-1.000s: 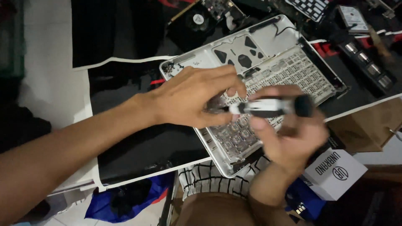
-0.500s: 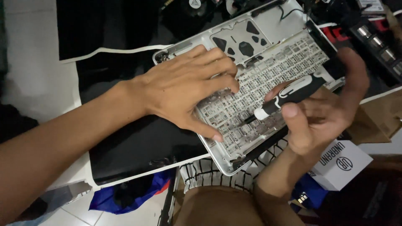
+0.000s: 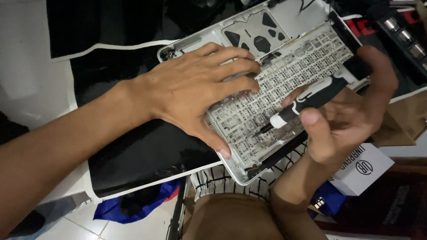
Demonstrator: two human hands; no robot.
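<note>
A work surface (image 3: 26, 66), white where it is bare at the left, is seen from above. A black mat (image 3: 147, 151) with a pale border is laid across its middle, and a second dark sheet (image 3: 102, 26) is spread at the far left. An opened silver laptop shell (image 3: 284, 66), its inner keyboard frame turned up, is laid at a slant, partly on the mat and overhanging the near edge. At the far right, a dark strip of metal bits (image 3: 400, 35) is set. A brown cardboard piece (image 3: 404, 118) is placed at the right edge, with a small white box (image 3: 362, 171) nearer.
</note>
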